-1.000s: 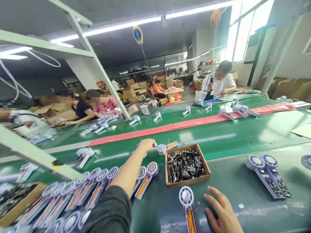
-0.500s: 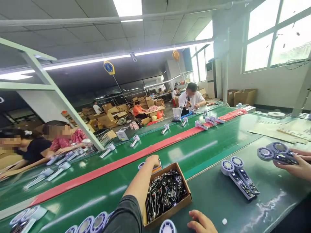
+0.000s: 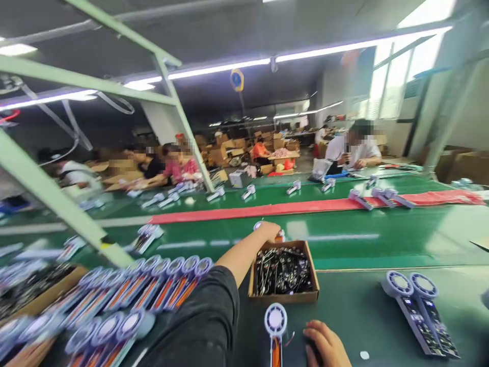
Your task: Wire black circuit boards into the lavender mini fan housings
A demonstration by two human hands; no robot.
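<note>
My left hand (image 3: 267,231), in a dark sleeve, reaches past the far edge of a cardboard box (image 3: 283,297) and closes on a small white handheld fan (image 3: 259,225) with an orange strip. The box holds a tangle of black circuit boards with wires (image 3: 280,270). My right hand (image 3: 324,344) lies on the green bench, fingers loosely curled and holding nothing. Just left of it stands a white round-headed fan body (image 3: 275,320) with an orange strip. Under my left forearm runs a dense row of similar fans (image 3: 160,290).
Two dark-backed fan units (image 3: 414,311) lie at the right of the bench. A green conveyor belt (image 3: 344,244) with a red strip (image 3: 290,209) carries spaced white fans. Several co-workers sit beyond it, among stacked cartons. Another cardboard box (image 3: 72,275) stands at the left.
The view swung right and came back left. My left hand stays at the box's far edge, and my right hand has shifted slightly left along the bench.
</note>
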